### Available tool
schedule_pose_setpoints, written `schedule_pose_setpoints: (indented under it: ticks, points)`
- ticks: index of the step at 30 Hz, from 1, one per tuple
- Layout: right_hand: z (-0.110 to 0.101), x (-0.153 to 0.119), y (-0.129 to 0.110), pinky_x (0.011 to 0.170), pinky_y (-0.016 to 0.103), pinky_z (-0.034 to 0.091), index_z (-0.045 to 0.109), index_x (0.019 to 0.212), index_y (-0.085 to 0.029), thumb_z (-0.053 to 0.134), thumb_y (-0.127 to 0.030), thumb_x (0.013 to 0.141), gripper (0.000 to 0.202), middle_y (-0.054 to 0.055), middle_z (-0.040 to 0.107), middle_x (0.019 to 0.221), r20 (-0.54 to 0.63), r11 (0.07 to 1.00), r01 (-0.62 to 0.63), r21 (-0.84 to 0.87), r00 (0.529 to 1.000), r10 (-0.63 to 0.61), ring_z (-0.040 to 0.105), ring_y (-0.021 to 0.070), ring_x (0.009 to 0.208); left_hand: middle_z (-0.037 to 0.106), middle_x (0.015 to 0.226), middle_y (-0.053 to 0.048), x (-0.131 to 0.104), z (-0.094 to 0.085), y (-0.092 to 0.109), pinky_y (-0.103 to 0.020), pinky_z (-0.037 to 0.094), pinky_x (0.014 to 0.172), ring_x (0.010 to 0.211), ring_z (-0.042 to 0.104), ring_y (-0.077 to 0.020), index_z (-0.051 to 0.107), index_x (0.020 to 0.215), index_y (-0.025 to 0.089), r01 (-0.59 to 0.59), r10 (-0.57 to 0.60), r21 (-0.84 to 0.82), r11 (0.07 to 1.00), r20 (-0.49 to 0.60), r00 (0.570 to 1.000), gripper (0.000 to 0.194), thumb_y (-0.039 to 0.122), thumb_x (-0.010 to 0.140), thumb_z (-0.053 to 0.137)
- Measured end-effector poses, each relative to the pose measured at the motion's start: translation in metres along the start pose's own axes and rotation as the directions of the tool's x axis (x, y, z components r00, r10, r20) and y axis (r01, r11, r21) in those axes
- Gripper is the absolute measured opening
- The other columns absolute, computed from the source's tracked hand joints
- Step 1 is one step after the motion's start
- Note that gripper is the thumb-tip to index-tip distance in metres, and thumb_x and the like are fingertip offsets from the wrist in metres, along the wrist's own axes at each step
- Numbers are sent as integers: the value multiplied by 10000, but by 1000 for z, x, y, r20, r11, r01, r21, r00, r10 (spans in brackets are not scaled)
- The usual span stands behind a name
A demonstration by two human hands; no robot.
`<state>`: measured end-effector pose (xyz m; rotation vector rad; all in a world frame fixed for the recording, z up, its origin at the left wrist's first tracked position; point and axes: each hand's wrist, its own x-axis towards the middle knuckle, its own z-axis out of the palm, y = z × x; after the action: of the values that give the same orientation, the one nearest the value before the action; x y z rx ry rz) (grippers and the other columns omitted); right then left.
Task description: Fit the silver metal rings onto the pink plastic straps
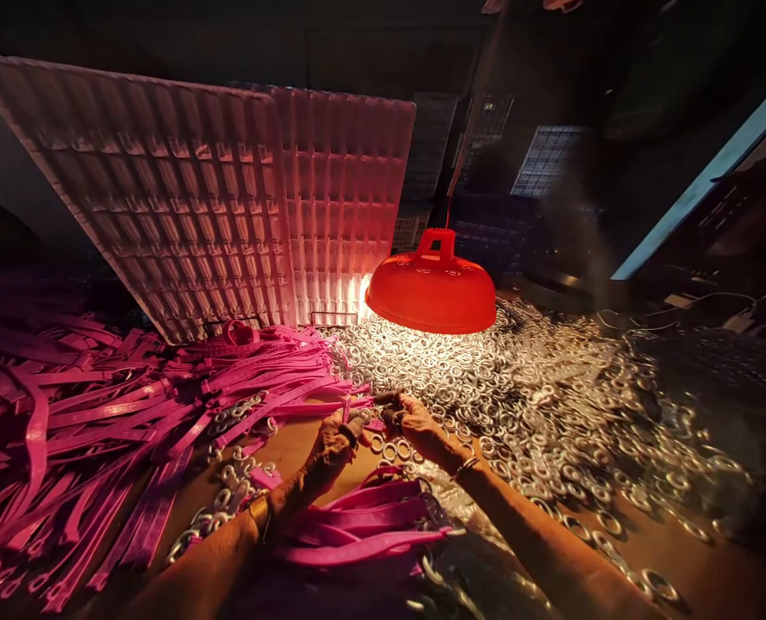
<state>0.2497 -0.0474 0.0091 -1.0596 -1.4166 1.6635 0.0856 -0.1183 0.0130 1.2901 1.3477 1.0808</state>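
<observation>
My left hand (340, 441) is closed round the end of a pink strap (373, 424), with a metal ring near its fingers. Close on its right, my right hand (412, 420) has its fingers pressed together at the same strap end; dark coverings wrap some fingertips. Many pink straps (124, 405) lie heaped to the left, some with metal pieces at their ends. A large pile of metal rings (518, 387) spreads behind and to the right of my hands. Below them, a smaller bundle of pink straps (370, 521) lies between my forearms.
A red lamp (432, 288) hangs low over the rings, just beyond my hands. Two ribbed, translucent panels (214, 198) stand upright at the back left. Loose rings (227, 495) lie beside my left forearm, and a cable (699, 297) runs at the right.
</observation>
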Motion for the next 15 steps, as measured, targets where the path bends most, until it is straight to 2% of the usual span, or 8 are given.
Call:
schedule_pose_setpoints:
  ticks: [3,6,8,11,15]
  points:
    - [4,0,-3,481,217,475,568,907,-141,468,-207,579,349,-12,561,661,46,998,28,-48,999,-26,507,76,487,585,643,-38,2,-1,-9,-240,362,509,528,453,-108,590,709,153,25,-27,-89,996,-24,999,419,550,800,493]
    - [6,1,-2,458,218,484,541,832,-143,469,-234,611,250,-15,544,635,56,996,36,-87,998,-31,529,88,483,617,737,-53,1,-1,-13,-251,396,554,598,501,-126,591,791,169,47,-53,-198,979,-23,998,389,550,785,513]
    - [6,3,1,413,218,477,504,802,-155,487,-279,661,188,-14,546,628,37,994,14,-111,999,-10,552,107,473,623,770,-62,0,0,-10,-263,404,574,618,502,-132,595,801,177,51,-58,-207,977,-26,998,391,557,786,504]
    - [10,5,4,335,197,431,452,775,-173,494,-352,727,189,-13,553,621,7,986,-6,-165,1000,8,561,120,441,598,707,-50,0,2,-3,-277,386,547,562,467,-131,610,812,181,69,-81,-182,981,-58,995,416,579,780,494]
    - [22,1,-2,300,181,395,419,742,-182,475,-343,744,171,-18,535,594,-30,965,75,-250,996,-85,542,115,404,592,667,-32,2,6,2,-268,364,517,538,469,-133,614,831,197,62,-87,-218,974,-105,991,405,580,793,489]
